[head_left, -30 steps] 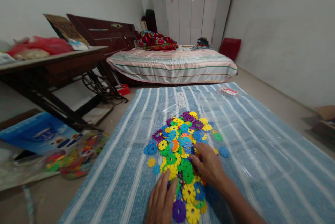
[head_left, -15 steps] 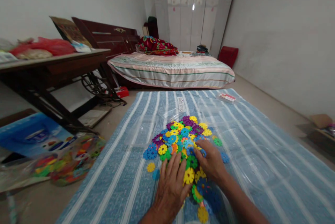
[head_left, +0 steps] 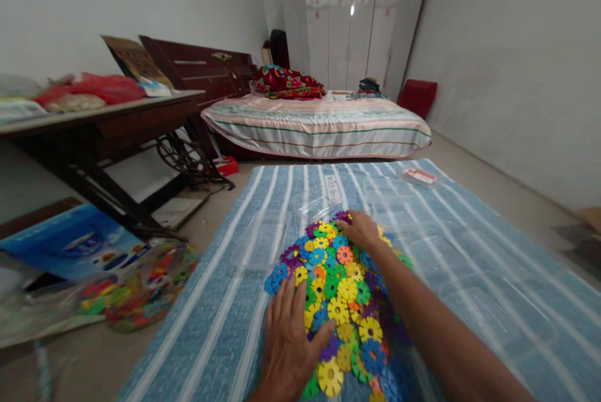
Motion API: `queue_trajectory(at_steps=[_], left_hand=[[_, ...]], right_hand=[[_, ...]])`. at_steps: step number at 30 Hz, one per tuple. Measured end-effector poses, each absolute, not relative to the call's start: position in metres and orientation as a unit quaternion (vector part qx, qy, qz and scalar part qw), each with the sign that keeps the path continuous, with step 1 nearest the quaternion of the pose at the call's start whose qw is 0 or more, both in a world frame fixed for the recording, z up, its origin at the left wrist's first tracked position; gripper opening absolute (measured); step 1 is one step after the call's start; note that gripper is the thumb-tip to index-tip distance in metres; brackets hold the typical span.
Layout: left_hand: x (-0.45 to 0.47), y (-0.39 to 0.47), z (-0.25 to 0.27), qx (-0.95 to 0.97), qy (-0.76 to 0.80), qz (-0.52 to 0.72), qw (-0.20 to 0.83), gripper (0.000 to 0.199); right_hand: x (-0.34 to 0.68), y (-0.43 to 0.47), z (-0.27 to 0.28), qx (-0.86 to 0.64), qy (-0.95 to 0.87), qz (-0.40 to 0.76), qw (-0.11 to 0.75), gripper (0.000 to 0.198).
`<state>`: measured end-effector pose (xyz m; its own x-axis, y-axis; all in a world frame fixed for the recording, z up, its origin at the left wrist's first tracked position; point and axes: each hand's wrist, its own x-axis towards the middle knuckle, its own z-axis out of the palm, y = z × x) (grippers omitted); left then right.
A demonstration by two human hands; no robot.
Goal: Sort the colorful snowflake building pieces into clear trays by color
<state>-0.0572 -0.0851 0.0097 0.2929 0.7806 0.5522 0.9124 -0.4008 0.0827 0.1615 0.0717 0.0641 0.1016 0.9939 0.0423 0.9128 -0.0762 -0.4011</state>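
A loose pile of notched plastic discs (head_left: 347, 289) in yellow, green, blue, purple and orange lies along the middle of the striped cloth (head_left: 206, 327), running from the near edge of the view to partway up the stripes; the discs overlap, and most lie flat. The left hand (head_left: 286, 342) is at the pile's left side, palm down; its grip is spread wide, the thumb well apart from the fingers and lying over the discs, the fingertips beside a yellow disc and a cluster of blue ones; it has hold of nothing that shows. The right hand (head_left: 362, 231) reaches to the far end of the pile, its forearm crossing over the right side; its grip is bent downward over the purple discs, thumb toward the left, and whether it has hold of one I cannot tell.

Beyond the pile is a crinkled clear wrapper bearing a paper strip (head_left: 332, 189) printed "With love"; clear plastic trays (head_left: 498, 308) lie to the right, faint against the stripes; a small packet with a red and white label (head_left: 419, 175) sits near the far right corner. On the floor at left, a clear bag of colourful pieces (head_left: 150, 286) lies beside a blue box (head_left: 79, 242); a bed (head_left: 319, 126) stands farther back.
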Motion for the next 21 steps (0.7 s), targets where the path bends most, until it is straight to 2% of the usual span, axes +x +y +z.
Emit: queue_trajectory(at_steps=[4, 11, 16, 21], left_hand=[[-0.057, -0.101, 0.001, -0.823, -0.503, -0.240, 0.104, 0.085], [-0.036, -0.089, 0.002, -0.816, -0.508, -0.264, 0.073, 0.085], [-0.029, -0.078, -0.001, -0.816, -0.497, -0.290, 0.055, 0.078], [-0.031, -0.065, -0.005, -0.820, -0.466, -0.327, 0.050, 0.068]], right_hand=[[0.157, 0.062, 0.052, -0.699, -0.680, 0.141, 0.172, 0.041], [0.154, 0.011, 0.043, -0.573, -0.724, 0.154, 0.351, 0.021], [0.144, -0.028, 0.053, -0.498, -0.742, 0.166, 0.417, 0.023], [0.140, -0.071, 0.051, -0.447, -0.766, 0.119, 0.448, 0.029]])
